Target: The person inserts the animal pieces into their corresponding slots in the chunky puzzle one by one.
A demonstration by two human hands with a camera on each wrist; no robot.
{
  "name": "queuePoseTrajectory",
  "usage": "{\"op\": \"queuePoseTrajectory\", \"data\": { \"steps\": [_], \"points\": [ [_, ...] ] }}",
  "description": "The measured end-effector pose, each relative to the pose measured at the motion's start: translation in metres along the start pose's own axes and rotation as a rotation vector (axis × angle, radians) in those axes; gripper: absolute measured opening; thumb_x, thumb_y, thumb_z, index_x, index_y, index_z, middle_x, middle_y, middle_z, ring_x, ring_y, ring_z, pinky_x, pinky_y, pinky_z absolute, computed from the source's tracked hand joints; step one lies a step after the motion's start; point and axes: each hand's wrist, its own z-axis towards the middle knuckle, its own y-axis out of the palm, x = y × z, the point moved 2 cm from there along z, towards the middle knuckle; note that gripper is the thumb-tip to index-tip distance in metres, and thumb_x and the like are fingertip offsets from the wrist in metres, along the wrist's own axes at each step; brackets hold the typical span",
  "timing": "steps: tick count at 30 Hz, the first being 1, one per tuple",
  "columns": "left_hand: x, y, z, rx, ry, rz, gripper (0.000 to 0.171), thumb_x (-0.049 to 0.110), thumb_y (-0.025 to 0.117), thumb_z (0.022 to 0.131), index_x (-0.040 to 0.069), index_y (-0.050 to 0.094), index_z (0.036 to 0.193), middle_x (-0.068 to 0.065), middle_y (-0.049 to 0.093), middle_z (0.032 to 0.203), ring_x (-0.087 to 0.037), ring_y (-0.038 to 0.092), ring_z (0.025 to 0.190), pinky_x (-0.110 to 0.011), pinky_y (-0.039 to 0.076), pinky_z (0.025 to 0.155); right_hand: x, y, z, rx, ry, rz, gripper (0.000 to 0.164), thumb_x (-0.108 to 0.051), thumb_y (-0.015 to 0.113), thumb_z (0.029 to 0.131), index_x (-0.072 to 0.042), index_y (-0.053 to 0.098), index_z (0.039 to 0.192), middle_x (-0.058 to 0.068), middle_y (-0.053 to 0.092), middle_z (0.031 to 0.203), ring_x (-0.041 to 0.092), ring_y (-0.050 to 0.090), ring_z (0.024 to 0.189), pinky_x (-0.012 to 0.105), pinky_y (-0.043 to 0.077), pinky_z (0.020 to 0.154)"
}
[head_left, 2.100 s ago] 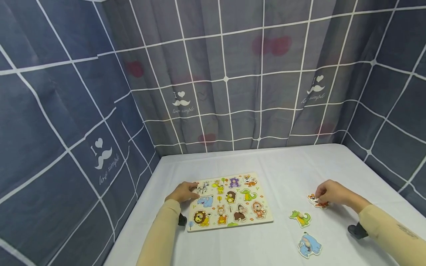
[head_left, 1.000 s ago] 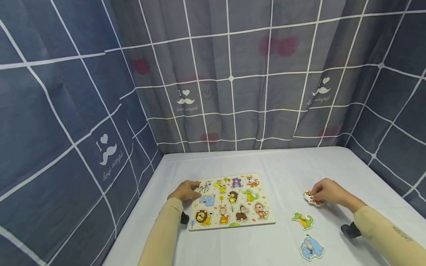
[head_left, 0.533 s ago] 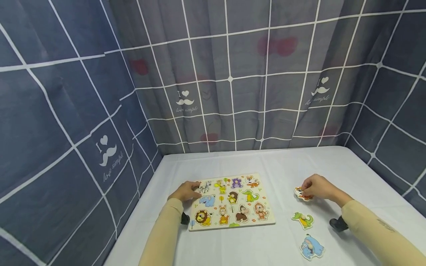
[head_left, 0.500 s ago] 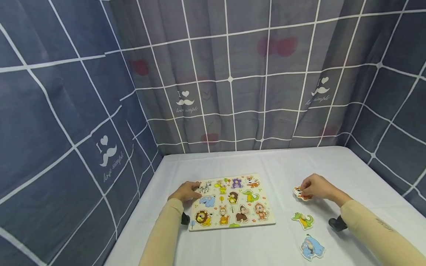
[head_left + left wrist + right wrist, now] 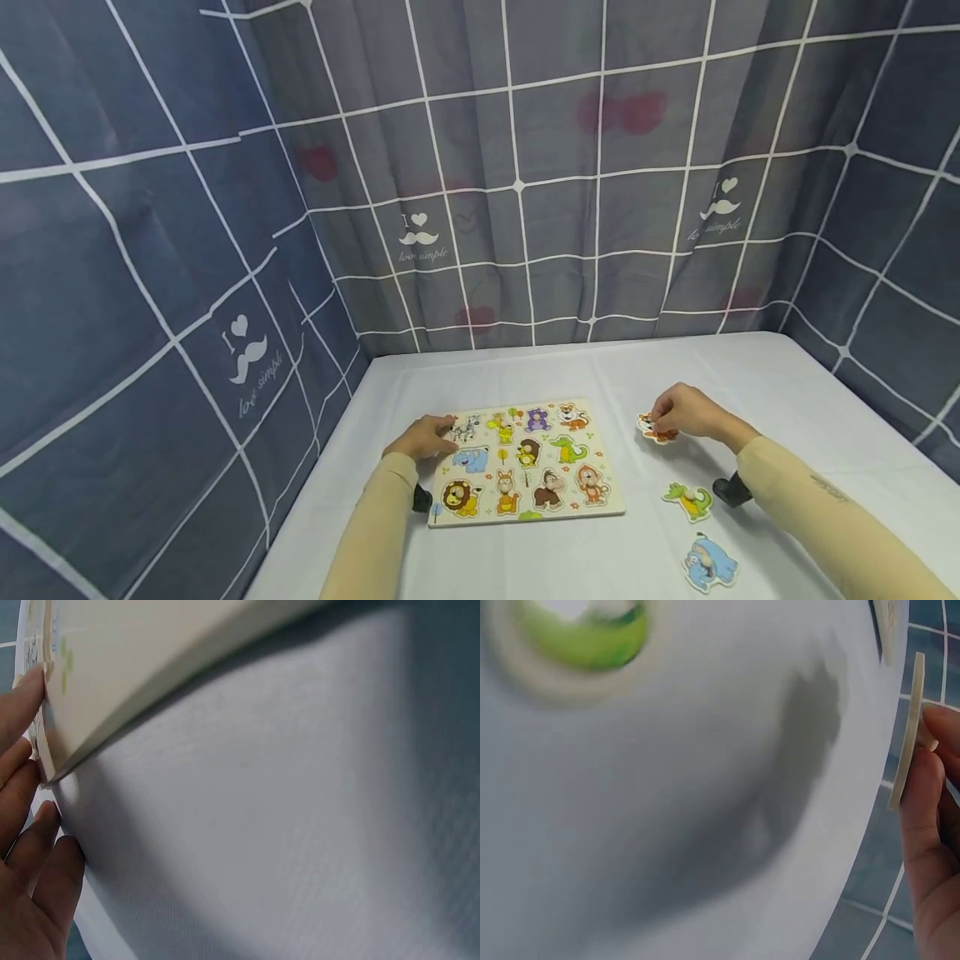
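Thumb and fingertips of my right hand (image 5: pixel 693 410) pinch the knob of a tiger puzzle piece (image 5: pixel 647 426), right of the board. Seen edge-on in the right wrist view, the tiger piece (image 5: pixel 910 735) is raised off the cloth, with a shadow below. My left hand (image 5: pixel 422 439) rests at the left edge of a wooden animal puzzle board (image 5: pixel 613 502). In the left wrist view that hand (image 5: pixel 30 877) has its thumb on the board and other fingers beside its edge. A tiger picture (image 5: pixel 573 416) shows at the board's upper right.
A crocodile puzzle piece (image 5: pixel 688 500) lies on the white tablecloth (image 5: pixel 540 567) below my right hand. Nearer me is a blue elephant puzzle piece (image 5: pixel 709 564). Dark checked curtains (image 5: pixel 555 208) stand behind the table and along both sides.
My right hand first has the tiger piece farther right, then carries it left, closer to the board. The left hand keeps its place, and the other loose pieces stay put.
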Motion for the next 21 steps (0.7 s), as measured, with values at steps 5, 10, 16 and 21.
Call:
{"op": "queuePoseTrajectory", "data": {
  "steps": [5,10,16,21],
  "points": [
    [0.000,0.000,-0.001,-0.002,-0.003,-0.003,0.065,0.021,0.079,0.086,0.010,0.054,0.145,-0.018,0.046,0.154,-0.039,0.038,0.145,-0.055,0.030,0.121,-0.009,0.009,0.010,-0.026,-0.037,0.040,0.005,-0.001,0.075,0.081,-0.003,0.072,0.077,0.001,0.068,0.066,0.012,0.059,0.060,0.032,0.053,0.058],
    [0.000,0.002,-0.002,-0.004,0.001,0.008,0.065,0.021,0.080,0.086,0.010,0.054,0.145,-0.019,0.047,0.153,-0.040,0.039,0.145,-0.055,0.031,0.120,-0.012,0.017,0.018,-0.016,-0.031,0.050,0.005,-0.003,0.076,0.082,-0.003,0.073,0.078,0.001,0.069,0.067,0.012,0.060,0.061,0.032,0.053,0.059],
    [-0.001,0.003,-0.003,-0.006,-0.010,0.007,0.066,0.022,0.080,0.085,0.011,0.054,0.145,-0.018,0.047,0.154,-0.040,0.038,0.145,-0.056,0.030,0.120,-0.017,0.022,0.030,-0.009,-0.039,0.062,0.004,-0.002,0.076,0.080,-0.003,0.073,0.078,0.001,0.069,0.066,0.013,0.060,0.060,0.032,0.052,0.058],
    [0.001,-0.001,-0.002,-0.003,0.000,-0.004,0.066,0.021,0.079,0.086,0.010,0.053,0.145,-0.018,0.045,0.154,-0.039,0.037,0.146,-0.055,0.030,0.121,-0.025,0.028,0.039,-0.011,-0.082,0.039,0.004,-0.002,0.075,0.078,-0.003,0.073,0.075,-0.002,0.067,0.063,0.010,0.057,0.056,0.027,0.049,0.054]
  ]
}}
